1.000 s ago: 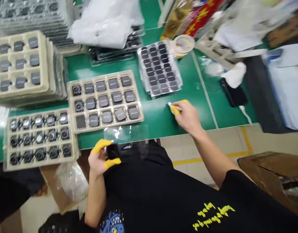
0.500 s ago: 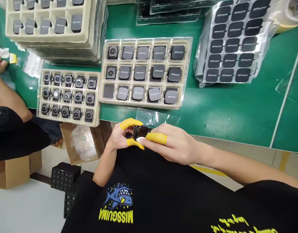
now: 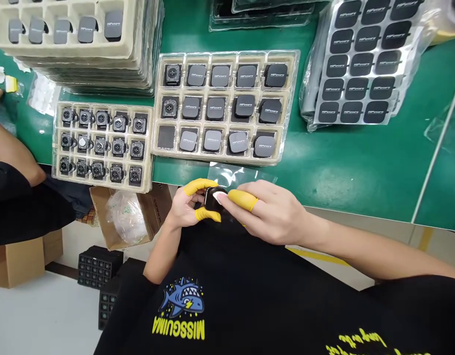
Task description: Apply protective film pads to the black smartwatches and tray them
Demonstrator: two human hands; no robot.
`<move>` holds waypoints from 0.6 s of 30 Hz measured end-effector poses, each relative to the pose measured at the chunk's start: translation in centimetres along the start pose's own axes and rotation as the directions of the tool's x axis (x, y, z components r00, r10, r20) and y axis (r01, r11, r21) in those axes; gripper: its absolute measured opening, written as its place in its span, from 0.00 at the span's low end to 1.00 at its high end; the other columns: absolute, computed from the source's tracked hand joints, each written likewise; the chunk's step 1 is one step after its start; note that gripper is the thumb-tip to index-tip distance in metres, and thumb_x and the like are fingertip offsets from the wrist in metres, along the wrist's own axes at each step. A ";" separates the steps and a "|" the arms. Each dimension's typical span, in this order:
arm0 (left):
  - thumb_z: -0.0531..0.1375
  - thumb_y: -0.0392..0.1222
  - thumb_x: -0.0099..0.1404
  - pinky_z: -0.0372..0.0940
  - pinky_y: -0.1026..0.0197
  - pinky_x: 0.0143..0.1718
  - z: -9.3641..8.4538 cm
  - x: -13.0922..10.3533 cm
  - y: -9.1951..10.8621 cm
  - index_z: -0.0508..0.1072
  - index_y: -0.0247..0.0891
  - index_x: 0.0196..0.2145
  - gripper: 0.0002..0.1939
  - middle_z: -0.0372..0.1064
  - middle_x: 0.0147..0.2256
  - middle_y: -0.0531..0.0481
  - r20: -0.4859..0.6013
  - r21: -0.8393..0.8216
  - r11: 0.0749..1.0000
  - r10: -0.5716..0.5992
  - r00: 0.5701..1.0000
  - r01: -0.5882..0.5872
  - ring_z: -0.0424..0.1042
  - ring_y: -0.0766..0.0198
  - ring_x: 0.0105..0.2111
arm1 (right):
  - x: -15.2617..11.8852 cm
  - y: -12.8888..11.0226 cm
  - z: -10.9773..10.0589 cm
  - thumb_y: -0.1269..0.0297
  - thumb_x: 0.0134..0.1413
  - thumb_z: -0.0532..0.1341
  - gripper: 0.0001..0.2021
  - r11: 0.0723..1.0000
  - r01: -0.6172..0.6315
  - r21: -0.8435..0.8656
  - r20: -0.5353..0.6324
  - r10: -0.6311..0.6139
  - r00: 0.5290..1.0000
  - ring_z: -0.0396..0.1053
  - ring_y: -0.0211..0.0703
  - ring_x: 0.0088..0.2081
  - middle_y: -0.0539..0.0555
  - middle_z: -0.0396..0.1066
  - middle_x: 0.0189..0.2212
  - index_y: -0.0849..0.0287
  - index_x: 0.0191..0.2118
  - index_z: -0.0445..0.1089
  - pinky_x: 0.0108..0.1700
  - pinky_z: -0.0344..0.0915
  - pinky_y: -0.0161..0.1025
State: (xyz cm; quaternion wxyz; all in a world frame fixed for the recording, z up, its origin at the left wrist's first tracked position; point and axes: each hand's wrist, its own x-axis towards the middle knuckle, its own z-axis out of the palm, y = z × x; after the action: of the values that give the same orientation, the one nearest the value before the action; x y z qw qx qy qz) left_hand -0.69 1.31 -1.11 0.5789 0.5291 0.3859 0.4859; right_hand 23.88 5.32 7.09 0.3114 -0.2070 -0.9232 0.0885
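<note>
A black watch body (image 3: 211,199) with a dark glossy face is held between the yellow-covered thumb and finger of my left hand (image 3: 188,204), over the table's near edge. From the right, my right hand (image 3: 268,209) reaches to it, fingers pressed together, with a small white piece (image 3: 219,197) at the fingertips against the watch face. Just beyond my hands lies a clear plastic film (image 3: 242,175). The middle tray (image 3: 227,157) holds several grey squares marked HiFuture and two watch bodies at its left; its near-left compartment shows only a dark pad.
A smaller tray of watch bodies (image 3: 101,183) stands at the left, below a tall stack of trays (image 3: 75,52). Sheets of black labels (image 3: 355,76) lie at the right. Another person's arm (image 3: 15,148) rests at the far left. An open box (image 3: 101,217) stands below the table edge.
My right fingertips and the white piece have moved from the near edge of the watch up onto its face. The view has shifted slightly.
</note>
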 end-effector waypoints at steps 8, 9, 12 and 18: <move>0.82 0.56 0.57 0.82 0.62 0.40 -0.4 0.4 0.2 0.83 0.45 0.60 0.36 0.85 0.45 0.46 0.032 -0.009 0.995 0.097 0.995 -0.097 0.86 0.58 0.39 | 1.8 0.4 0.5 0.74 0.75 0.62 0.15 0.996 0.084 -0.013 0.008 -0.084 0.996 0.76 0.48 0.42 0.53 0.80 0.35 0.56 0.60 0.79 0.35 0.66 0.46; 0.83 0.56 0.56 0.82 0.62 0.39 -0.3 0.4 0.2 0.82 0.45 0.60 0.37 0.85 0.45 0.46 0.023 -0.018 0.995 0.097 0.995 -0.097 0.86 0.57 0.40 | 1.6 0.5 0.8 0.73 0.74 0.63 0.17 0.999 0.046 -0.016 -0.006 -0.046 0.999 0.76 0.49 0.43 0.54 0.80 0.36 0.55 0.62 0.78 0.36 0.67 0.47; 0.82 0.61 0.54 0.81 0.62 0.37 0.1 0.3 0.1 0.82 0.42 0.58 0.39 0.85 0.45 0.44 -0.016 -0.040 0.997 0.061 0.998 -0.062 0.87 0.55 0.40 | 0.8 0.7 0.9 0.74 0.71 0.66 0.21 0.999 -0.036 -0.014 -0.044 0.036 0.998 0.75 0.51 0.42 0.54 0.79 0.35 0.54 0.66 0.77 0.37 0.69 0.48; 0.83 0.64 0.51 0.82 0.62 0.37 0.4 0.2 0.4 0.83 0.40 0.55 0.40 0.86 0.42 0.44 -0.066 -0.065 0.998 0.008 0.998 -0.012 0.88 0.55 0.39 | 0.5 0.0 -0.3 0.76 0.73 0.64 0.17 0.996 0.058 0.067 -0.002 -0.058 0.998 0.75 0.48 0.40 0.53 0.77 0.33 0.57 0.61 0.79 0.34 0.66 0.46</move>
State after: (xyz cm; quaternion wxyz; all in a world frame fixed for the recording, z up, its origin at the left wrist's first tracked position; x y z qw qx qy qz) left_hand -0.33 1.43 -0.61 0.5805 0.4956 0.3859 0.5181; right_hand 23.67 5.50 7.58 0.3205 -0.1693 -0.9254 0.1103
